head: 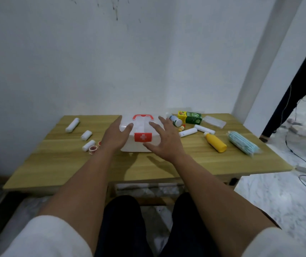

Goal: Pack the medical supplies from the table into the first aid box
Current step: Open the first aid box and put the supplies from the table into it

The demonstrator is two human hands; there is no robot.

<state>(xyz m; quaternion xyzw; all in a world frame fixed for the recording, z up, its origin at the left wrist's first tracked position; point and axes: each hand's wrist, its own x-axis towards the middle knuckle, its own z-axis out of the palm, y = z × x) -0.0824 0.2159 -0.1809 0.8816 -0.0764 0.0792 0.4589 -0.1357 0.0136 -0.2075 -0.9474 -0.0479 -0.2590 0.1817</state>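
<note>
Left hand (115, 135) | right hand (164, 140) — flanking first aid box (139, 134)

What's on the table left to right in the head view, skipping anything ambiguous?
long bandage roll → short bandage roll → tape rolls → left hand → first aid box → right hand → yellow bottle → blue face masks
</note>
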